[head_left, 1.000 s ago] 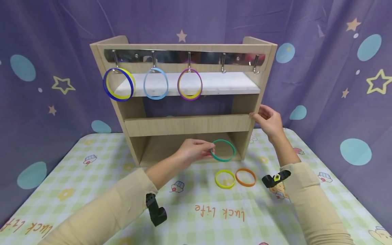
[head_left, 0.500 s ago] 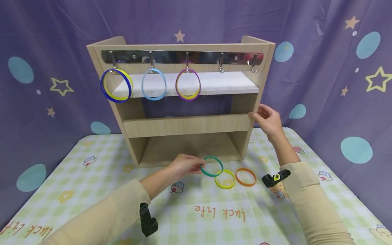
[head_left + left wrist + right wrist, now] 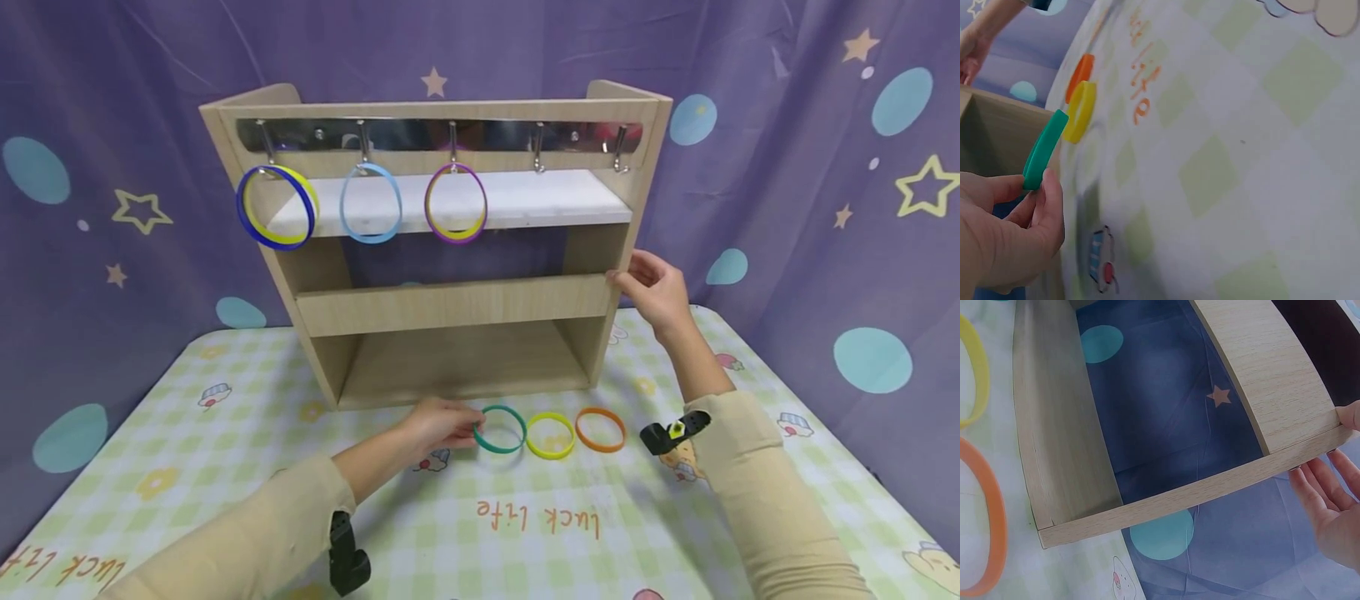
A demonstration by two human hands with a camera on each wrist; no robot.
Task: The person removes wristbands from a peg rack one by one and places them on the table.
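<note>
My left hand (image 3: pixel 438 427) pinches the left edge of a green wristband (image 3: pixel 499 451) between thumb and fingers, low at the front of the wooden shelf (image 3: pixel 450 308). Whether the band touches the cloth I cannot tell. To its right lie a yellow wristband (image 3: pixel 551 456) and an orange wristband (image 3: pixel 602 450). My right hand (image 3: pixel 657 293) grips the shelf's right side panel (image 3: pixel 1210 486), thumb on the front and fingers on the outer face. From the shelf's hooks hang a dark blue wristband (image 3: pixel 279 243) with a yellow one, a light blue wristband (image 3: pixel 372 239), and a purple wristband (image 3: pixel 457 240) with yellow.
Two hooks, the fourth (image 3: pixel 539 158) and the rightmost (image 3: pixel 620 158), carry nothing. A checked tablecloth (image 3: pixel 420 533) covers the table. Behind the shelf hangs a purple curtain (image 3: pixel 360 50).
My left hand has lowered the green wristband and brought it left, from in front of the shelf's lower opening to beside the yellow one. My right hand keeps its grip on the shelf.
</note>
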